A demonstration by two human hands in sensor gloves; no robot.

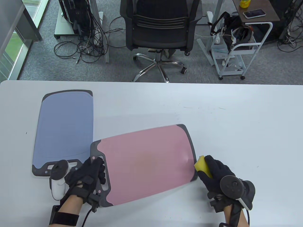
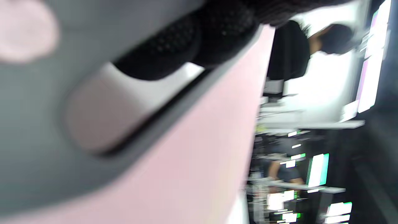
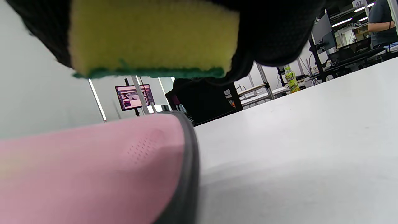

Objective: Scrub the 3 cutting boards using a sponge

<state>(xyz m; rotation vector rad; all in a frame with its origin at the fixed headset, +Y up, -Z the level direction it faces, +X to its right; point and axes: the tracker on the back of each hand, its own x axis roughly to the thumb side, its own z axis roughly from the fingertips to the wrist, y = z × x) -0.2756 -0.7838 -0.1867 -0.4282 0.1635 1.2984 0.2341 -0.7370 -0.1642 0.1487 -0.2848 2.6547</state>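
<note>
Pink board: your pink cutting board (image 1: 144, 163) lies at an angle on the near part of the table (image 1: 236, 123), its dark-rimmed handle end toward your left, one corner overlapping the blue cutting board (image 1: 64, 132).
Surface: matte pink, no foam or wet streaks that you can make out, with a small raised dimple near the right end.
Sponge: the sponge (image 1: 204, 167) is yellow with a green scrub face turned down; in the right wrist view it hovers just above the board's right edge, not pressed on it.
Right hand: your right hand (image 1: 219, 176) curls its fingers around the sponge.
Left hand: your left hand (image 1: 88, 173) grips the board's handle end, fingers through the slot.
Progress: judging from the dry surfaces, scrubbing looks barely begun. Only 2 boards show; the 3rd is not in view.
</note>
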